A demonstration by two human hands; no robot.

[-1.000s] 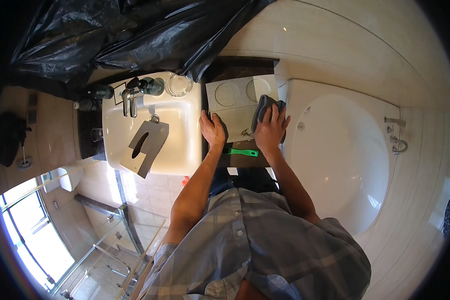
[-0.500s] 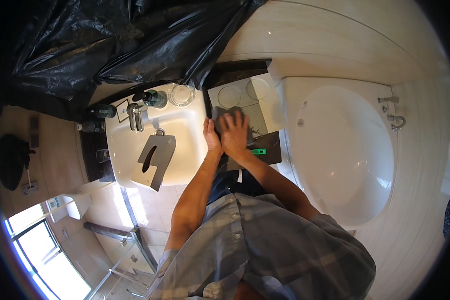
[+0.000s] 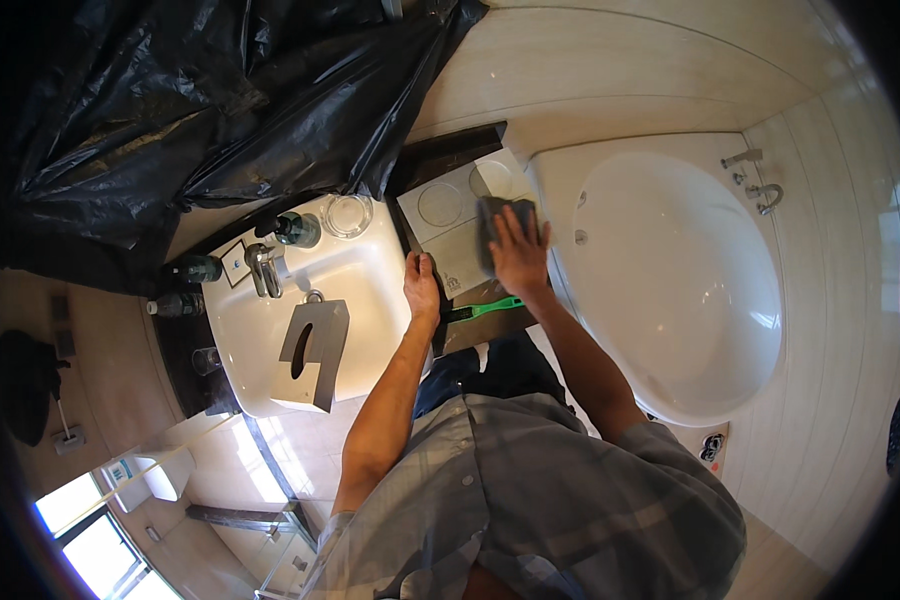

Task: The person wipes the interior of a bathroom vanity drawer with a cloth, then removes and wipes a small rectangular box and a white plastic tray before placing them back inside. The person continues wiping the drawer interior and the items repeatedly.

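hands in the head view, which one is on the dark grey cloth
The right hand, fingers spread over the cloth; the left hand is apart from it, beside the sink.

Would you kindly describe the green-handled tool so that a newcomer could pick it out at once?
Between the white bathtub and the white sink is a dark counter. On its near side, beside the pale sheet, lies the slim green-handled tool. Its bright green sets it apart from the grey cloth under the right hand.
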